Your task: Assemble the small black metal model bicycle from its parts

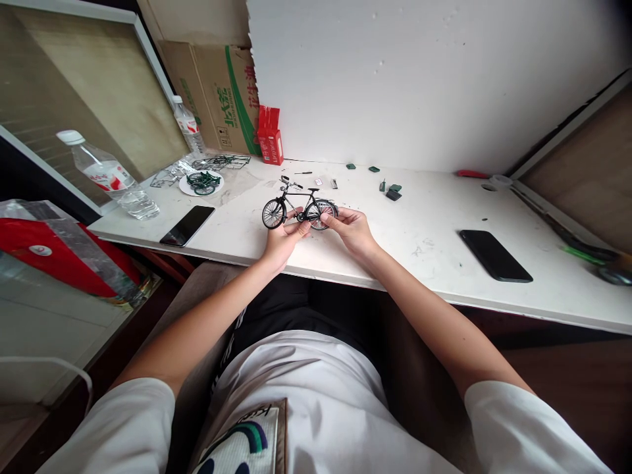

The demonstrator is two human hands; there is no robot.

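A black model bicycle is held upright just above the front part of the white table, its handlebar to the left. My left hand is closed on the bicycle's lower middle, near the pedals, with fingers partly hidden behind the frame. On the rear wheel, my right hand pinches between thumb and fingers. Beyond the bicycle lie small loose pieces, among them a silver-and-dark part and a white part.
On the white table are a dark phone at left and another black phone at right. A plate bears green parts. Water bottles, a red box and a carton stand behind. Green pieces lie farther right.
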